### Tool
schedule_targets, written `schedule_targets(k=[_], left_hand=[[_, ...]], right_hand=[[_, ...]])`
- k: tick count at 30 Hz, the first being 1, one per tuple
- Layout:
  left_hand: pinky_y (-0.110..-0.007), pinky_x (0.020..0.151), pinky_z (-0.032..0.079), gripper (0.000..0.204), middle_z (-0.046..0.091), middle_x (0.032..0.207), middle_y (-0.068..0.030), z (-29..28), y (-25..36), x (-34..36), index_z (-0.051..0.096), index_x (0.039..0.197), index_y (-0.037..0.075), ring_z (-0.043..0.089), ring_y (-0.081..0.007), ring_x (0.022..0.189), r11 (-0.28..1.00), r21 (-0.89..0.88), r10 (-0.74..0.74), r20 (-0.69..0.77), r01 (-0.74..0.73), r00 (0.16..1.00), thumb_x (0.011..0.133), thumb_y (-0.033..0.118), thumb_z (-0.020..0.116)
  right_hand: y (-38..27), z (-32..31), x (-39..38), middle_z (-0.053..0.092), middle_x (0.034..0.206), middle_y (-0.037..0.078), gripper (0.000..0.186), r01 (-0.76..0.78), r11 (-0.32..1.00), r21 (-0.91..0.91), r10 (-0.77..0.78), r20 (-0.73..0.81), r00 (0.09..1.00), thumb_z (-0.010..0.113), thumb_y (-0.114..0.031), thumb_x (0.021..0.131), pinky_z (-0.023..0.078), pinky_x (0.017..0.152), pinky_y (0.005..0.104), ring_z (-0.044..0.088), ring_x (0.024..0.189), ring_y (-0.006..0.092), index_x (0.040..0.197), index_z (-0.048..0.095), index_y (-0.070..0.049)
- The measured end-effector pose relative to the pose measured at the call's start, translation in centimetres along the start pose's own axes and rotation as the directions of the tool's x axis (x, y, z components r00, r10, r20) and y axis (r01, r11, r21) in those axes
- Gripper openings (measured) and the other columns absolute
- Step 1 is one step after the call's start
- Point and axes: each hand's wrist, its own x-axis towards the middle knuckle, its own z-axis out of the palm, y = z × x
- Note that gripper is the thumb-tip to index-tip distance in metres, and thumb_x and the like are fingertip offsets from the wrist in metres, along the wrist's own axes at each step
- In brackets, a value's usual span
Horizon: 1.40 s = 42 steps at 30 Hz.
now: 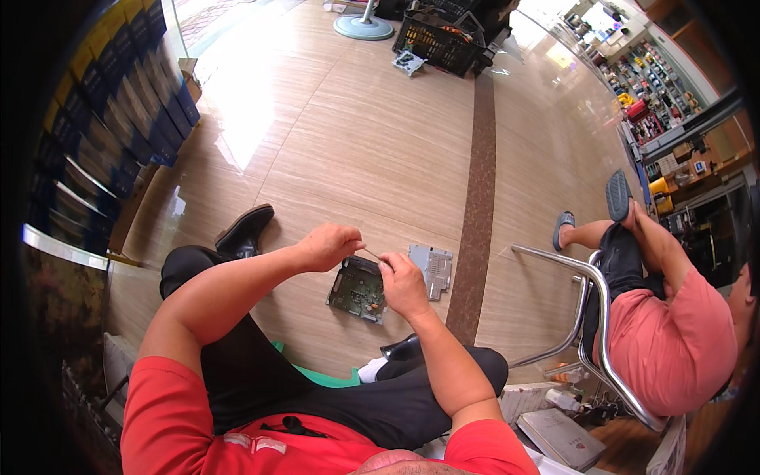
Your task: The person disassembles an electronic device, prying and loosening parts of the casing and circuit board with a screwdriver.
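My left hand [328, 246] is closed, its fingers pinching one end of a thin, stick-like piece [370, 252]. The other end of that piece meets the fingertips of my right hand [404, 285], which is closed as well. Its exact kind is too small to make out. Just below both hands, an opened electronic unit with a dark green circuit board [356, 291] lies on the floor. A flat grey metal cover [433, 269] with slots rests to its right, partly behind my right hand.
A green plastic stool [328, 375] shows beneath my legs. At right, another person [661, 332] sits on a metal-framed chair [598, 293]. Black crates [439, 43] and a small board [408, 62] stand at the back. Boxed goods [119, 87] line the left side.
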Motion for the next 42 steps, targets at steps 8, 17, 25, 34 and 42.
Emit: schedule_targets(k=[8,17,25,34,42], left_hand=[[-0.046,0.075,0.051,0.026,0.069,0.088,-0.0186,-0.3,-0.1,0.0,0.069,0.096,0.005,0.065,-0.0392,0.087,0.999,-0.018,0.032,-0.019,-0.033,0.999,0.095,0.029,0.06],[-0.043,0.074,0.052,0.02,0.069,0.087,-0.0184,0.5,-0.1,0.2,0.069,0.096,0.004,0.066,-0.0383,0.085,0.997,0.024,0.07,-0.079,-0.069,0.994,0.093,0.023,0.063],[-0.044,0.076,0.052,0.019,0.07,0.089,-0.018,0.1,-0.1,-0.1,0.069,0.096,0.004,0.066,-0.0376,0.088,0.996,-0.024,0.087,-0.101,-0.09,0.991,0.092,0.022,0.063],[-0.042,0.074,0.052,0.018,0.069,0.087,-0.0189,0.4,-0.4,0.2,0.069,0.095,0.003,0.066,-0.038,0.084,0.997,-0.021,0.064,-0.163,-0.068,0.985,0.092,0.02,0.065],[-0.043,0.073,0.052,0.017,0.068,0.085,-0.0185,0.4,-0.3,0.1,0.068,0.092,0.003,0.066,-0.0381,0.083,0.998,-0.014,0.061,-0.169,-0.064,0.984,0.092,0.02,0.066]], right_hand=[[0.0,0.2,0.3,0.067,0.099,0.019,0.015,-0.019,1.0,-0.004,0.019,-0.019,1.0,0.061,-0.013,0.093,0.052,0.08,0.0454,0.065,0.093,0.0388,0.103,0.066,-0.004],[0.8,0.1,0.1,0.068,0.099,0.019,0.016,-0.086,0.993,-0.086,0.08,-0.069,0.994,0.06,-0.014,0.092,0.053,0.082,0.0453,0.065,0.094,0.0388,0.102,0.067,-0.003],[0.2,0.3,0.2,0.069,0.098,0.019,0.016,-0.05,0.998,-0.041,0.049,-0.019,0.999,0.062,-0.015,0.092,0.053,0.08,0.0449,0.066,0.091,0.0388,0.101,0.067,-0.003],[0.0,0.2,0.2,0.069,0.095,0.02,0.016,-0.023,1.0,-0.014,0.022,-0.029,0.999,0.063,-0.015,0.091,0.053,0.078,0.0447,0.066,0.09,0.0392,0.1,0.068,-0.003],[-0.1,0.2,0.1,0.069,0.095,0.02,0.016,-0.009,1.0,0.001,0.009,-0.026,1.0,0.063,-0.016,0.092,0.053,0.078,0.045,0.066,0.089,0.0393,0.1,0.068,-0.003]])
